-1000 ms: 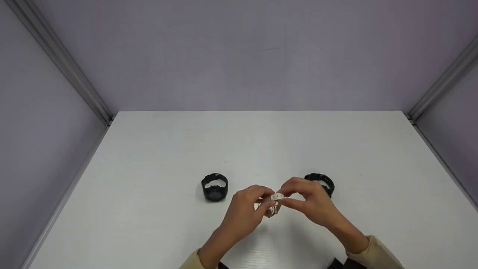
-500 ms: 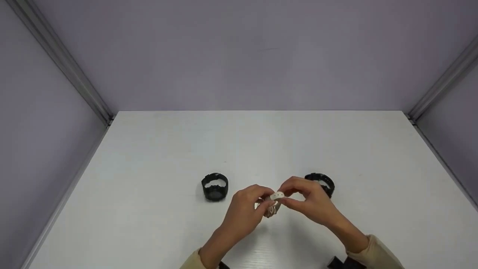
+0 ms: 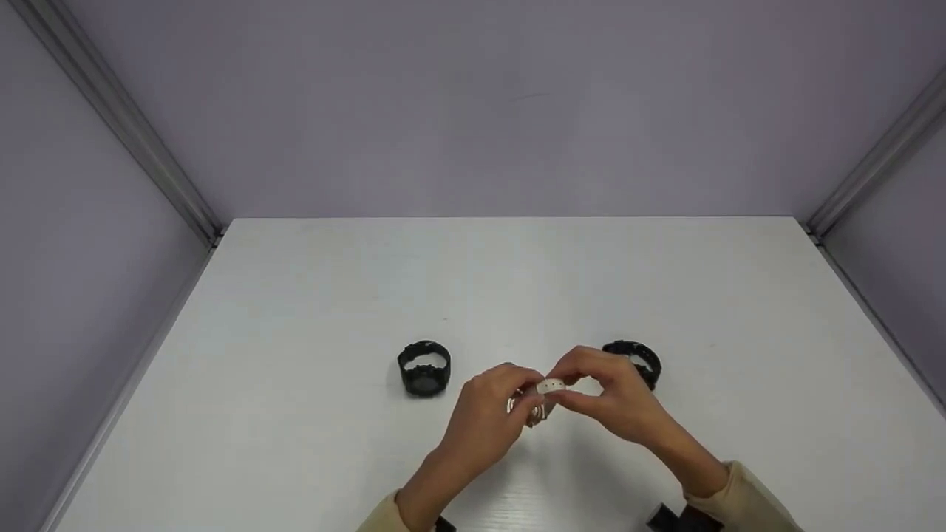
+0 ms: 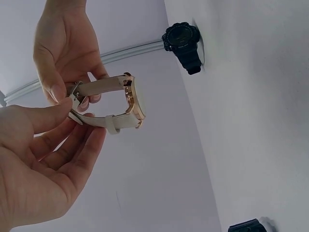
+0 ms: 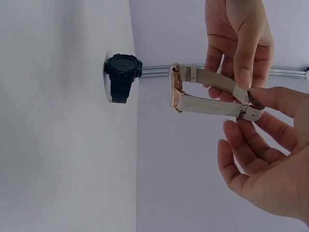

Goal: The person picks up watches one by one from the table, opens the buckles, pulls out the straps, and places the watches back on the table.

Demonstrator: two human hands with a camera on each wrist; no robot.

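together, the left hand (image 3: 484, 421) and right hand (image 3: 617, 403) are pinching the cream watch (image 3: 538, 403) by its strap, holding it above the table (image 3: 295, 310). two black watches (image 3: 425, 368) are sitting on either side.

On the white table (image 3: 517, 281), two black watches are standing in the way. One black watch (image 3: 424, 368) is lying at about 10 o'clock from the left hand (image 3: 484, 421), near it but apart. The other black watch (image 3: 635, 360) is sitting at 1 o'clock from the right hand (image 3: 613, 399), just behind the fingers and partly hidden by them. Between the two black watches a gap is staying open toward 12 o'clock, and the far half of the table is lying open. Purple walls (image 3: 480, 111) are closing the space at 12, 9 and 3 o'clock. The cream watch (image 3: 543, 395) is filling the space between both hands.
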